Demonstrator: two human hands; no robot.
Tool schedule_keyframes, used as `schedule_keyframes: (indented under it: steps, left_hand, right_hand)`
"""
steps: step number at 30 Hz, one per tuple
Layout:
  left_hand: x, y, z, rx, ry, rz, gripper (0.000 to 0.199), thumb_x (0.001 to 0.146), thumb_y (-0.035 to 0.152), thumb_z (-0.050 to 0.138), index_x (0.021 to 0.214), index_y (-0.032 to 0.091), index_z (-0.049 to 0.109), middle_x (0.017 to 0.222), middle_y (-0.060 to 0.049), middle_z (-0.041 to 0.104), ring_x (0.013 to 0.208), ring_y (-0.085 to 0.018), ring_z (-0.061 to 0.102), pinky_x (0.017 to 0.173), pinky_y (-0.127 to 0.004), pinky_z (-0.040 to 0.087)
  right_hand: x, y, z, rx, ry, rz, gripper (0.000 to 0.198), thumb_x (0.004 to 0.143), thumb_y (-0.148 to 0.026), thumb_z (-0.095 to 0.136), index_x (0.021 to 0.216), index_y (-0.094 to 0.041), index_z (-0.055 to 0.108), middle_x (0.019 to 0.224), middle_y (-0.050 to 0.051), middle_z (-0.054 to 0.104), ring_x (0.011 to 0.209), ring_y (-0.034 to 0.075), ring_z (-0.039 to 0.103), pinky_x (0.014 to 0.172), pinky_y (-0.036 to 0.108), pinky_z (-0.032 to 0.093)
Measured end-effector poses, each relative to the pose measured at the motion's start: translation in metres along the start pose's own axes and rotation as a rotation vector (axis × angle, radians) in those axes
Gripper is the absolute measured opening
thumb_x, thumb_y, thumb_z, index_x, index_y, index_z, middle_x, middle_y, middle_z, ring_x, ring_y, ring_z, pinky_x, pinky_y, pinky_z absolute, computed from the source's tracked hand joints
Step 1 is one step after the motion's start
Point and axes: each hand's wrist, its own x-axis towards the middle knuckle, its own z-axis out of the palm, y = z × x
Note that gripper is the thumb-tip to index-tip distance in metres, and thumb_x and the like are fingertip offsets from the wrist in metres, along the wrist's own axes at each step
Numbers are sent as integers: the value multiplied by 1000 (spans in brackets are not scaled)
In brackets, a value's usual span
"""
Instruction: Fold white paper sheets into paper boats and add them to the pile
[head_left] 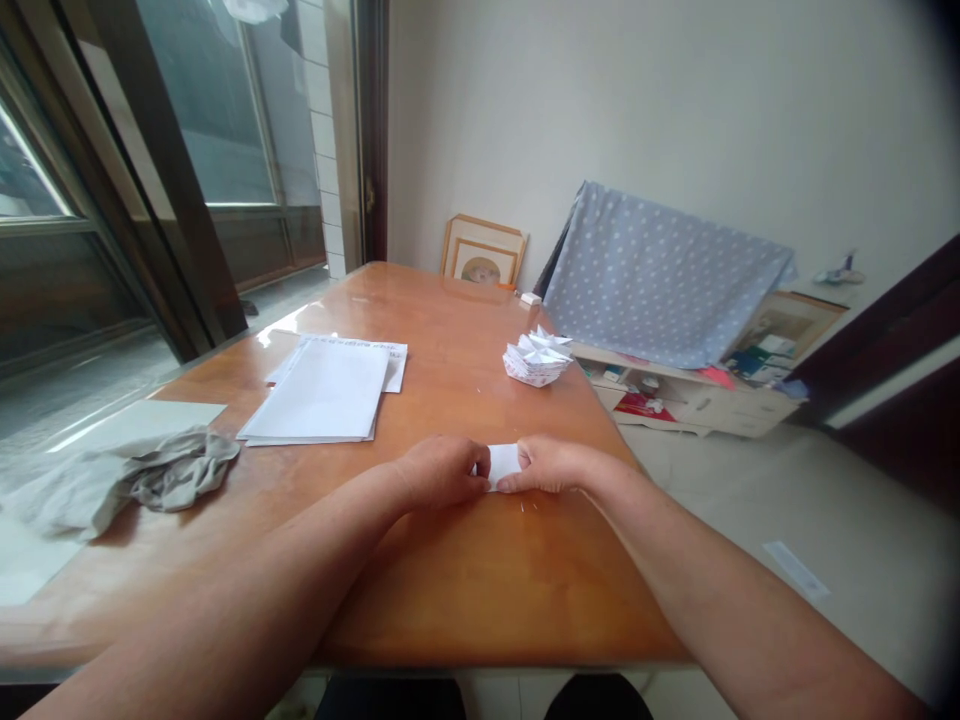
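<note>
A small piece of white paper (504,464) is pinched between my two hands just above the wooden table (480,590). My left hand (448,470) grips its left end with curled fingers. At the other end, my right hand (546,465) holds it with the thumb along the near edge. Whether the paper is folded is hard to make out. Beyond my right hand stands a folded white paper piece (537,358) with spiky points on top and printed marks round its side. A stack of white sheets (322,390) lies to the left, over a printed sheet.
A crumpled grey cloth (184,465) lies at the table's left, over pale sheets (169,417). A small white box (530,299) sits near the far right edge. Past the table are a cabinet (697,405), a dotted blue cloth (660,270) and a framed picture (484,250).
</note>
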Motion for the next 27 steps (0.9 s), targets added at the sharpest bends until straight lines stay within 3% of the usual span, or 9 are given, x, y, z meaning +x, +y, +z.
schedule_keyframes:
  steps: [6, 12, 17, 21, 27]
  left_hand:
    - [3, -4, 2, -11, 6, 35, 16, 77, 34, 59, 85, 26, 71, 83, 0, 71, 69, -18, 61, 59, -26, 39]
    - [4, -5, 4, -5, 14, 37, 14, 78, 34, 59, 84, 26, 70, 81, 0, 71, 67, -17, 61, 59, -26, 39]
    - [2, 0, -2, 2, -4, 36, 15, 80, 35, 59, 85, 24, 69, 82, 0, 71, 67, -16, 61, 61, -25, 39]
    - [0, 5, -6, 1, -24, 40, 12, 80, 31, 58, 84, 24, 67, 80, 0, 70, 66, -15, 60, 61, -25, 38]
    - [-1, 7, -6, 37, 17, 73, 11, 83, 31, 55, 79, 23, 60, 75, 1, 69, 63, -16, 57, 62, -27, 37]
  right_hand:
    - [-6, 21, -11, -48, -25, 33, 24, 72, -40, 76, 87, -22, 71, 89, 1, 73, 76, 18, 63, 62, 23, 42]
    - [-8, 43, -17, -129, 8, 174, 42, 69, -56, 77, 63, -19, 57, 56, -1, 55, 51, 13, 48, 50, 26, 29]
    - [-14, 61, -22, -88, 50, 236, 45, 68, -53, 79, 58, -20, 50, 48, -5, 44, 43, 9, 36, 47, 26, 20]
    - [-22, 69, -23, 30, 101, 219, 38, 68, -47, 79, 65, -20, 53, 52, -4, 51, 45, 10, 43, 47, 24, 25]
    - [-11, 65, -12, 263, 330, 102, 28, 84, -47, 60, 87, -19, 59, 79, 3, 67, 64, 14, 59, 58, 25, 43]
